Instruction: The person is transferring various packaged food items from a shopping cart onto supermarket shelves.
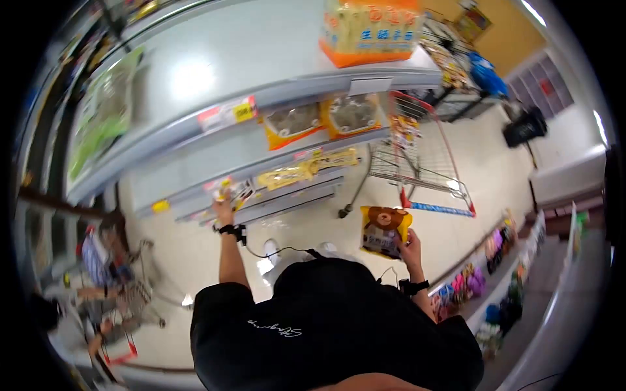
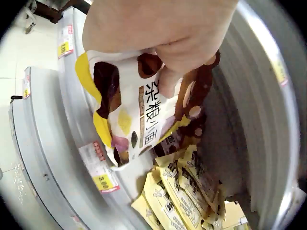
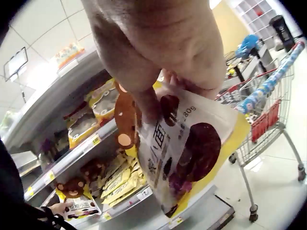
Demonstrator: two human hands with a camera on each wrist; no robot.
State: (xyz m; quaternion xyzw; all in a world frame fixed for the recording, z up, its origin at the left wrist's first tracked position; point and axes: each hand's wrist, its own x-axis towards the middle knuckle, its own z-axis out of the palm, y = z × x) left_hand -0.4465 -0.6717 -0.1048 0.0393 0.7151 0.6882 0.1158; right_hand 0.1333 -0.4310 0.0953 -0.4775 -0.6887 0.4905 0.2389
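Though partly white, yellow-edged bag [image 3: 186, 146]

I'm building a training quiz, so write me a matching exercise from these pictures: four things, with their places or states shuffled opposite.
1. left hand
2. blue-handled cart
3. right hand
4. yellow packets

A. standing on the floor
B. holding a bag away from the shelf
C. lying on the shelf
D. holding another bag at the shelf

Pairs: 1-D, 2-A, 3-B, 4-C.
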